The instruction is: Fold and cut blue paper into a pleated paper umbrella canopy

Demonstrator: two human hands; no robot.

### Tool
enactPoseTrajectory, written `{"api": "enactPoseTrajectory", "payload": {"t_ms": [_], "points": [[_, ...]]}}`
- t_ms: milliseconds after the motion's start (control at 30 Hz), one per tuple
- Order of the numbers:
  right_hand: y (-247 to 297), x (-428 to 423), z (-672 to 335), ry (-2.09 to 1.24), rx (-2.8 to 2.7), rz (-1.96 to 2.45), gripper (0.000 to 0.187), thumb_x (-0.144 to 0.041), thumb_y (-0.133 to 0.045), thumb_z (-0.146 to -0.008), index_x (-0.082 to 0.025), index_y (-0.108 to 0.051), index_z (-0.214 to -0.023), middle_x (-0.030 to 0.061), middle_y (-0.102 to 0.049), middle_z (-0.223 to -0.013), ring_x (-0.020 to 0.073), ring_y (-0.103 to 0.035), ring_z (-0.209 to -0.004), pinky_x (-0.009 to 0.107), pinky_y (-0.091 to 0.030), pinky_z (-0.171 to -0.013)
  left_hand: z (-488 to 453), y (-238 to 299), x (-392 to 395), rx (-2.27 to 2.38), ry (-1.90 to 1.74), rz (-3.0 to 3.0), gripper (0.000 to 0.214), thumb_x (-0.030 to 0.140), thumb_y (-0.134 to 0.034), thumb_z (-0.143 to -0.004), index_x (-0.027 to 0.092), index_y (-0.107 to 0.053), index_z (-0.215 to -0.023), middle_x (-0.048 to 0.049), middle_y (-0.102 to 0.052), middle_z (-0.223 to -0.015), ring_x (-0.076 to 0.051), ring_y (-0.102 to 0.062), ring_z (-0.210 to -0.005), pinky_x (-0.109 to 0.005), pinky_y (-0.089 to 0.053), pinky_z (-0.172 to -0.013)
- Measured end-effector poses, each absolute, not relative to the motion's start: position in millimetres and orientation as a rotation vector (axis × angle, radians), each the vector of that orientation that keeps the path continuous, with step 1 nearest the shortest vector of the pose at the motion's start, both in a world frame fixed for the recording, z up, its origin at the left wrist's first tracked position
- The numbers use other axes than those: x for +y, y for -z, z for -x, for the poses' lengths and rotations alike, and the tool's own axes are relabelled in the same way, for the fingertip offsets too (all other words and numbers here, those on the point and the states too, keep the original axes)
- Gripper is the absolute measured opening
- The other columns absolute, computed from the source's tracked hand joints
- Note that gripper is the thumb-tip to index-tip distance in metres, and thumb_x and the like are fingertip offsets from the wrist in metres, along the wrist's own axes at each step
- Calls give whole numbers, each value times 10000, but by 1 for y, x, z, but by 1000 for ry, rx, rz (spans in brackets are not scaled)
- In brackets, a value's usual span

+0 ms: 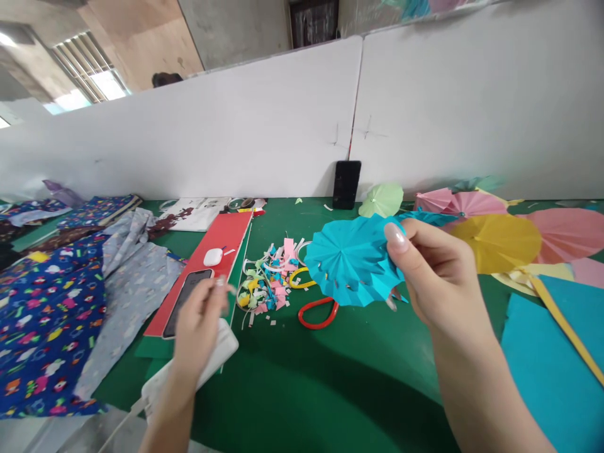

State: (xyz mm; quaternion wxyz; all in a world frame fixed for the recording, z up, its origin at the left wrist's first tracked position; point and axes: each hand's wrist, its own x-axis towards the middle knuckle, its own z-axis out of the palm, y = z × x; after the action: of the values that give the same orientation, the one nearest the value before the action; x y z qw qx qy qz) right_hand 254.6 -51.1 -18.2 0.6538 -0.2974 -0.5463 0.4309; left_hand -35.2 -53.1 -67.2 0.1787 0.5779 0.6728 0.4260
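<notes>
My right hand (431,277) pinches the edge of a bright blue pleated paper disc (340,255) between thumb and fingers. Its folds fan out from a centre point, and it hangs tilted above the table. My left hand (201,321), slightly blurred, hovers over a dark-screened phone (189,299) and a white power strip (221,349). Its fingers are pinched together; a small pale blurred bit shows at the tips, too unclear to name. Red-handled scissors (318,314) lie under the disc, their blades mostly hidden by it, with a yellow ring (301,279) behind.
Paper scraps (268,283) are heaped beside a red board (207,251) bearing a white earbud case (212,257). Pleated discs, one yellow (500,242), and blue sheets (538,352) lie right. Patterned cloth (51,327) covers the left. Another phone (346,184) leans against the white partition (236,132).
</notes>
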Motion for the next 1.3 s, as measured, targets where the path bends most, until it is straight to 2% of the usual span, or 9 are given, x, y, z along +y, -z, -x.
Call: {"api": "enactPoseTrajectory", "payload": {"t_ms": [67,133,267,400,500,667,833,1067,1300], "points": [[19,-51,-254,-1013,-1256,662,315,-321,-606,-946,-220,-534,-656,-79,-532,-476,55,-501,-357,183,-375,-344,-4,57,-51,1669,-1217,-1595,350,556,-487,-924,267,-605,-1079,-18,-662,-1031,-189,-625,-963,-290,-474,-861],[18,-52,-253,-1039,-1279,653,310,-333,-609,-940,-226,-536,-660,-74,-543,-479,63,-513,-364,187,-377,-347,-37,46,-43,1450,-1220,-1533,458,629,-376,-938,306,-516,-1231,-40,-623,-1216,-218,-593,-1122,-328,-472,-934],[15,-54,-253,-1048,-1266,660,318,-354,-610,-934,-221,-536,-655,-74,-548,-485,62,-519,-359,169,-373,-333,-80,21,-24,1067,-1051,-1373,553,697,-407,-891,315,-562,-1259,-69,-680,-1046,-253,-671,-899,-346,-550,-711],[13,-55,-258,-1025,-1279,689,341,-368,-618,-924,-210,-505,-643,-79,-513,-484,60,-509,-362,157,-378,-341,-101,-2,-18,782,-988,-1079,466,478,-714,-814,332,-582,-1236,1,-630,-878,-160,-618,-777,-220,-516,-628],[13,-52,-265,-979,-1322,728,404,-449,-562,-940,-207,-477,-627,-70,-463,-485,75,-491,-379,177,-383,-359,-105,-10,-20,843,-1117,-1094,509,351,-787,-767,339,-583,-1233,13,-612,-875,-142,-600,-793,-196,-511,-645],[16,-50,-271,-975,-1402,809,529,-633,-393,-939,-199,-509,-661,-24,-479,-563,107,-477,-460,223,-386,-424,-98,-13,-23,963,-1211,-1253,466,375,-754,-788,384,-564,-1214,23,-614,-861,-144,-600,-756,-212,-527,-641],[15,-48,-262,-1134,-1423,988,515,-571,-475,-937,-208,-418,-576,-71,-344,-479,70,-345,-374,207,-256,-354,-85,-8,-15,960,-1048,-1446,409,452,-692,-823,349,-559,-1196,-19,-664,-898,-219,-663,-788,-273,-564,-609],[15,-45,-255,-1294,-1429,975,484,-521,-450,-968,-195,-474,-611,-72,-393,-446,59,-350,-352,192,-259,-352,-76,-1,-1,914,-1053,-1491,304,452,-670,-855,361,-594,-1135,-3,-693,-928,-194,-681,-807,-238,-566,-625],[13,-54,-253,-1195,-1459,981,466,-506,-469,-963,-205,-434,-609,-73,-341,-467,70,-312,-383,211,-239,-364,-79,-4,-9,924,-1269,-1586,169,354,-676,-857,314,-650,-1019,-2,-677,-940,-200,-658,-877,-225,-534,-630]]}}
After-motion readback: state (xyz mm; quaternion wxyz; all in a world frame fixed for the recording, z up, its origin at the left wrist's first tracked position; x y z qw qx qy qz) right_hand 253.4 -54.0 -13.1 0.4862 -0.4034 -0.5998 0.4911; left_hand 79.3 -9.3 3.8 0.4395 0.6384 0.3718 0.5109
